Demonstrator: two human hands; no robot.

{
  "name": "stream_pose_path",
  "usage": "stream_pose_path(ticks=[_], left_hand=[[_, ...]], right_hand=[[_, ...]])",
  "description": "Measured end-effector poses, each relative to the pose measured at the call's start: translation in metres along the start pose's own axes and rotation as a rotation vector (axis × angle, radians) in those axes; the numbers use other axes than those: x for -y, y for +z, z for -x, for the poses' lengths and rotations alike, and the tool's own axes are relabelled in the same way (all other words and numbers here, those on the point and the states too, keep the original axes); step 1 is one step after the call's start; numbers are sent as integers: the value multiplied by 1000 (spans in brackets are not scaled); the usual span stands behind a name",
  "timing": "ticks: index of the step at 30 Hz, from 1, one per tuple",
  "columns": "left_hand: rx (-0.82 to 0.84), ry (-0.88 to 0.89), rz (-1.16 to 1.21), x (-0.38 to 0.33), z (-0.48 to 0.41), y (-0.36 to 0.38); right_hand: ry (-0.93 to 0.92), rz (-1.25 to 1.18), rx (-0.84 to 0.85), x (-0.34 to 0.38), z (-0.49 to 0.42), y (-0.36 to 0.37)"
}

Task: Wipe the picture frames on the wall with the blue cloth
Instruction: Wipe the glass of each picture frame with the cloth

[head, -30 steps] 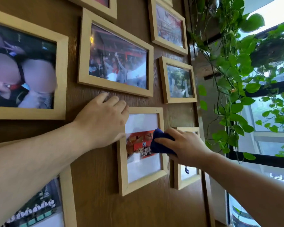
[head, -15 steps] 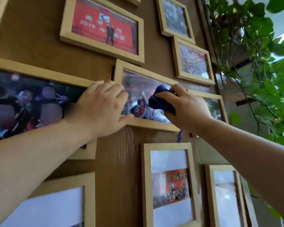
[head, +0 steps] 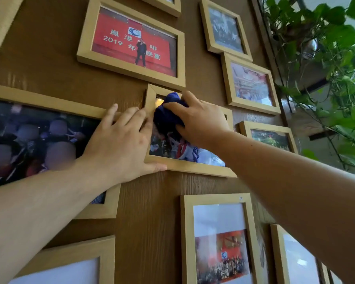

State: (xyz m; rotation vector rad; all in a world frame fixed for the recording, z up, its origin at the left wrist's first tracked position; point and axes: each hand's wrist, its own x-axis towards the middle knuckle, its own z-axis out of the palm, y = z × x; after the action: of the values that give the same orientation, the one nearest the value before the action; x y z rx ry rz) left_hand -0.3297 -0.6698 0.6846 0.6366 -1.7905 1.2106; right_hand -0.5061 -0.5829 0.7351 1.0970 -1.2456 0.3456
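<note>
Several light wooden picture frames hang on a brown wood-grain wall (head: 49, 64). My right hand (head: 201, 121) presses a bunched dark blue cloth (head: 168, 115) against the glass at the upper left of the middle frame (head: 193, 166). My left hand (head: 119, 148) lies flat on the wall with its fingers spread, its thumb under that frame's lower left corner and its fingers along the frame's left side. Much of the middle frame's picture is hidden by both hands.
A red-photo frame (head: 131, 39) hangs directly above, a wide frame (head: 39, 103) to the left, smaller frames (head: 252, 83) to the right and a portrait frame (head: 219, 238) below. Trailing green plant vines (head: 326, 58) hang by the window at the right edge.
My right hand left the lower portrait frame and rose with the cloth to the middle frame, then slid left to its upper left corner. My left hand followed up to that frame's left edge.
</note>
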Motion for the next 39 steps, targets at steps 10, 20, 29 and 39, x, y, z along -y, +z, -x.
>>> stream_pose_path(ticks=[10,20,29,39], left_hand=[[-14,-1,29,-2,-1,4],[8,-7,46,-5,0,2],[6,-12,56,-5,1,3],[-22,-17,73,-3,0,6]], right_hand=[[162,123,209,-71,68,12],[-13,-61,106,-14,34,3],[-90,54,159,-22,37,-3],[118,128,236,-43,66,2]])
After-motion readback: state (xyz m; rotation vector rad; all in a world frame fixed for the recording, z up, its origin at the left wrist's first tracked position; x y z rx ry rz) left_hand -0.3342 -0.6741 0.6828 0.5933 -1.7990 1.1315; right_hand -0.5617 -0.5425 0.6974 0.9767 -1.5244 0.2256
